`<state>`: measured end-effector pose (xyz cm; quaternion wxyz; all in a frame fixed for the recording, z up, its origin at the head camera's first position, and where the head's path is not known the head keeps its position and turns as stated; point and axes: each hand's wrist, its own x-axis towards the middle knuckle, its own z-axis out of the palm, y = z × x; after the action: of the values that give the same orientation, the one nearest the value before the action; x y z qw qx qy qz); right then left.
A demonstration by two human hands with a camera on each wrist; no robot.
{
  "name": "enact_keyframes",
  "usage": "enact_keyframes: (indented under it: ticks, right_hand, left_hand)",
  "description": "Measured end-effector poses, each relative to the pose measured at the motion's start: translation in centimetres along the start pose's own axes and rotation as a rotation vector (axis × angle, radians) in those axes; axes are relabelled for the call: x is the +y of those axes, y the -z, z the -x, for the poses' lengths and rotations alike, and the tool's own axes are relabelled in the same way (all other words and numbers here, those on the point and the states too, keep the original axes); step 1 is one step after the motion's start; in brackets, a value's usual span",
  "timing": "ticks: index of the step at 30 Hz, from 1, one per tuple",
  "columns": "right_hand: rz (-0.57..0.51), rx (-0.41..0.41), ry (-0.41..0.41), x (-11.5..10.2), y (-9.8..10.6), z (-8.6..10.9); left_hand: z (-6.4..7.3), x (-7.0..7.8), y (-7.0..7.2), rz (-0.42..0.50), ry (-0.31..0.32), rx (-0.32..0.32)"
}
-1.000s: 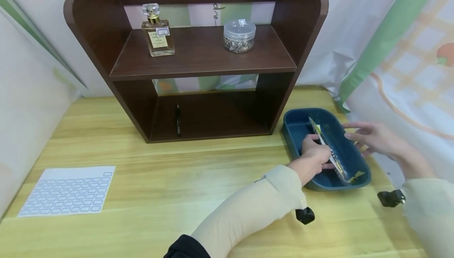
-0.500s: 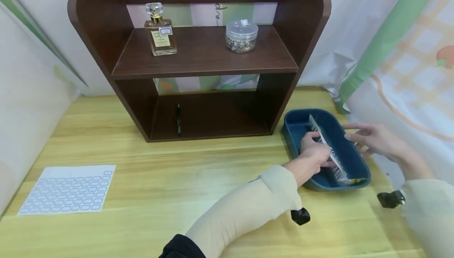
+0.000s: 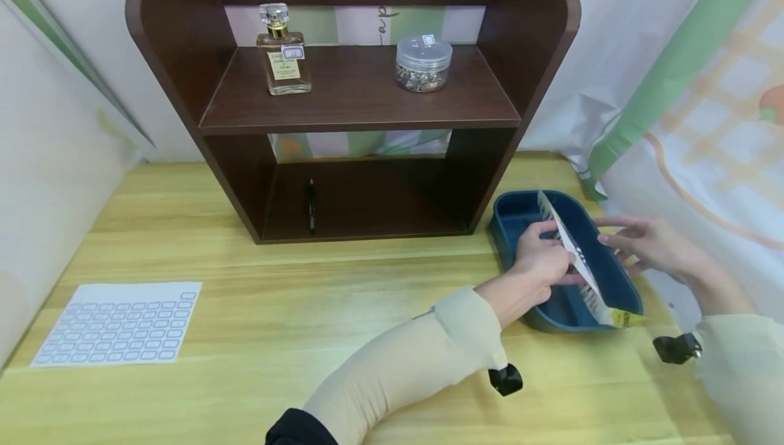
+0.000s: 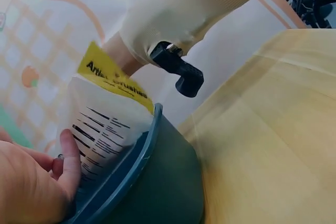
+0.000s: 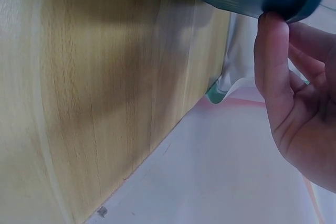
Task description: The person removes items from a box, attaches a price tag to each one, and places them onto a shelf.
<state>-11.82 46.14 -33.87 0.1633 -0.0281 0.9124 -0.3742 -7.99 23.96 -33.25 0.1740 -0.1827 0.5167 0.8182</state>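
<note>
A blue plastic basin [image 3: 507, 235] stands on the table at the right. My left hand [image 3: 542, 261] reaches into it and pinches a flat packet of artist brushes [image 3: 578, 261] between thumb and fingers. The packet stands on edge, lengthwise in the basin. Its yellow header [image 4: 113, 78], printed "Artist Brushes", rises past the near rim in the left wrist view. My right hand [image 3: 655, 248] touches the basin's right side with extended fingers. In the right wrist view a fingertip [image 5: 274, 22] rests against the basin's outer wall.
Left of the basin stands a dark brown shelf [image 3: 361, 122]. A perfume bottle [image 3: 286, 67] and a clear lidded jar [image 3: 424, 67] sit on its upper level, a black pen [image 3: 312, 207] on the lower. A label sheet [image 3: 119, 326] lies at the table's left.
My left hand has raised and turned the packet, so its yellow end now shows above the basin's near rim. The right hand keeps its place at the basin's side.
</note>
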Motion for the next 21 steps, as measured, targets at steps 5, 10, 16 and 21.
enact_keyframes:
  ticks: [5,10,16,21]
  right_hand:
    - [-0.022,0.000,0.003,0.3,-0.1,-0.2]
    - [-0.010,-0.009,-0.001,0.1,-0.1,-0.3]
    - [-0.011,-0.013,0.007,0.1,-0.2,-0.3]
    - [-0.033,0.005,0.006,0.3,-0.1,-0.1]
  left_hand:
    - [0.4,0.2,0.6,0.009,-0.028,-0.033]
    - [0.9,0.7,1.4,0.062,-0.043,-0.085]
    - [1.5,1.2,2.8,0.093,-0.045,-0.123]
    - [1.8,1.4,4.1,0.102,-0.041,-0.145]
